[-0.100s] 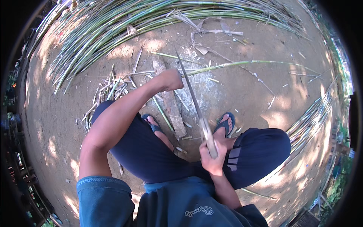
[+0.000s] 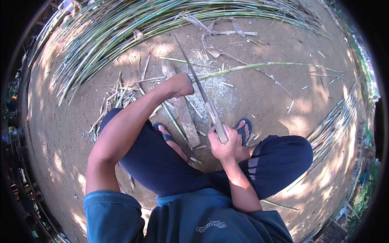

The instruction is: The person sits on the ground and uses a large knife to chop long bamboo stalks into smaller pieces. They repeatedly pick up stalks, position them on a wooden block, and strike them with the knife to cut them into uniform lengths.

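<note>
Person squats on bare dirt ground, knees wide, blue sandals either side of worn wooden chopping block. Right hand clenched round pale handle of long slim steel blade, which points up and away, slightly left. Left hand fisted, apparently pinning thin green bamboo stalk just beside blade; stalk's long axis runs rightward from left hand, crossing blade line. Left hand nearer stalk. Heaped green bamboo canes beyond.
</note>
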Tool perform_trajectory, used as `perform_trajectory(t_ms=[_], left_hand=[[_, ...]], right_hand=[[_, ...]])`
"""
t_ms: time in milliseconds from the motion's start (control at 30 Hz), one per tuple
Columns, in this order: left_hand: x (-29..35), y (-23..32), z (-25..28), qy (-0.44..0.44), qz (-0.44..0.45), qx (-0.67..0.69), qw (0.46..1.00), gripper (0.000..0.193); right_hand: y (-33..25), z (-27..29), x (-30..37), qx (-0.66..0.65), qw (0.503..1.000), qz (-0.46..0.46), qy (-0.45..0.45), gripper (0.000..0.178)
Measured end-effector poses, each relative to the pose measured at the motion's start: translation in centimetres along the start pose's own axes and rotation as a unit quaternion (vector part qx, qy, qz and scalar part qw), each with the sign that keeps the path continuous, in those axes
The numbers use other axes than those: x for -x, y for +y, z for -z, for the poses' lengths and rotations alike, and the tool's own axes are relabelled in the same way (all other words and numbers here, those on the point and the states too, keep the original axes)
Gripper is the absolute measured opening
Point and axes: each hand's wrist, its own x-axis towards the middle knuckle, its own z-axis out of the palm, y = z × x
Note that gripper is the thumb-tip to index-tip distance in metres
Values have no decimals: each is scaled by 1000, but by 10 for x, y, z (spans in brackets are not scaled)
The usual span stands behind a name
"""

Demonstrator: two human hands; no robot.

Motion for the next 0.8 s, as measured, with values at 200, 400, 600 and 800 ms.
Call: perform_trajectory(t_ms=[200,400,600,800], left_hand=[[14,6,-10,-104,-8,27,994,36],[10,-9,16,-32,30,70,997,30],[17,-15,15,-49,44,118,991,22],[18,-17,20,-134,42,161,977,27]], right_hand=[[-7,-1,5,-22,999,27,9,3],[8,-6,4,-2,996,70,50,5],[67,-6,24,-98,963,7,252,7],[129,-11,34,-214,940,-222,145,4]])
